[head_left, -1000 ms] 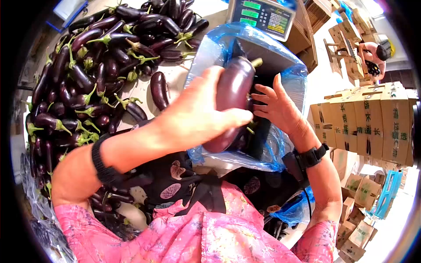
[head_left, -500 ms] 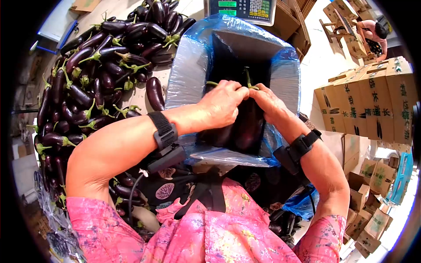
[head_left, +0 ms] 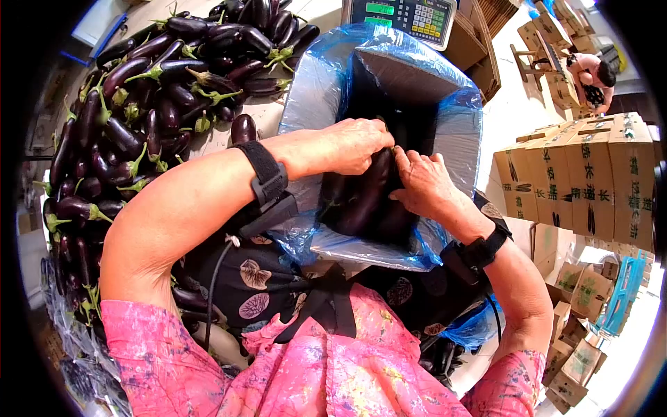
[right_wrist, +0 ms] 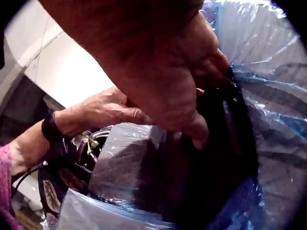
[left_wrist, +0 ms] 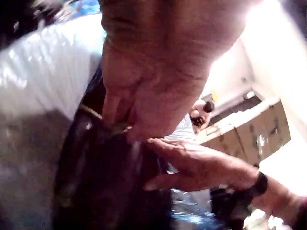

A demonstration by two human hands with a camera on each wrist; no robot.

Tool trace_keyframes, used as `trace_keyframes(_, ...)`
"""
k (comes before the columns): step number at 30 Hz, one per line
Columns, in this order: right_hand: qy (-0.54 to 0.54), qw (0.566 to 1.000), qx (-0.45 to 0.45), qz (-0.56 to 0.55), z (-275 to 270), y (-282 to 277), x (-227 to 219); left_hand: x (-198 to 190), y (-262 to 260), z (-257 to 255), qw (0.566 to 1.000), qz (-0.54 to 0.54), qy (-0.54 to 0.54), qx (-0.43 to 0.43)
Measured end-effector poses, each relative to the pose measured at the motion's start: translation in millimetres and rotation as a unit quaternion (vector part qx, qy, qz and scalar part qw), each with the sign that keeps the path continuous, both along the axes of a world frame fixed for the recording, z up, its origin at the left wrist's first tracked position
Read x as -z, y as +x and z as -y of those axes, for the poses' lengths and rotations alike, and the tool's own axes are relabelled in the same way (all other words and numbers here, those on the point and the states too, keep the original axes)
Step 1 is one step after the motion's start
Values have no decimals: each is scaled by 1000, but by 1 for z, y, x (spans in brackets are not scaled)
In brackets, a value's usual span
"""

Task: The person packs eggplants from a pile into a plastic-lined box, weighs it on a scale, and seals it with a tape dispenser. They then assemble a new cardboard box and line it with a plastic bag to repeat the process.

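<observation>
A lined carton (head_left: 455, 128), with blue plastic over its edges, holds dark eggplants. The left hand (head_left: 351, 146) reaches over it, fingers bent down at the stem end of an eggplant (head_left: 365, 194). In the left wrist view the left hand (left_wrist: 153, 72) pinches the top of the dark eggplant (left_wrist: 105, 177) by its stem. Beside it, the right hand (head_left: 427, 184) lies against the eggplant's right side, thumb and fingers apart. The right wrist view shows the right hand (right_wrist: 163, 72) reaching down into the shaded carton, and the left hand (right_wrist: 105, 110) behind it.
A large pile of eggplants (head_left: 167, 90) covers the surface on the left, with a single eggplant (head_left: 243, 130) near the carton. A digital scale (head_left: 420, 17) stands behind. Stacked printed boxes (head_left: 583, 181) are at the right, and another person (head_left: 593, 78) is at the far right.
The eggplant gripped above the carton a second ago is down inside it. The hands met at the stems half a second ago; now the right hand has spread and shifted lower right.
</observation>
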State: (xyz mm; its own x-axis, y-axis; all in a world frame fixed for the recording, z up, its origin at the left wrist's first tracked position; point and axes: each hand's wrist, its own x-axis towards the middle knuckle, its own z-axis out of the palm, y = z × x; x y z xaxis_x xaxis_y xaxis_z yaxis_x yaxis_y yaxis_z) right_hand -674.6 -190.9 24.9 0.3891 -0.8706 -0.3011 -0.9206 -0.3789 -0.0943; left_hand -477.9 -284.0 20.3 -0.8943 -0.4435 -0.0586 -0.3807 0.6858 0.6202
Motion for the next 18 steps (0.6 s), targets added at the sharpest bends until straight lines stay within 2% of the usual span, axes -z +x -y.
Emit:
trace_keyframes(3,51,998,17,-13,5,2,5,-6,-3,2,999,35,7,20)
trace_keyframes(5,87,995,30,-26,9,6,-5,0,-5,3,999,9,-36,23)
trace_keyframes(7,88,995,45,-17,8,5,-6,2,-8,8,999,28,-6,15)
trace_keyframes(11,80,995,30,52,16,3,-8,-19,7,32,992,22,81,99)
trace_keyframes(13,33,993,-16,113,13,-9,-4,-52,38,42,993,-89,58,55)
trace_keyframes(15,123,973,38,192,14,-5,-18,-97,106,37,963,-166,212,-28)
trace_keyframes(17,139,962,120,204,10,3,-23,-119,185,17,958,-171,190,-128)
trace_keyframes(18,137,966,104,192,9,4,-19,-121,222,-5,938,-164,216,-214)
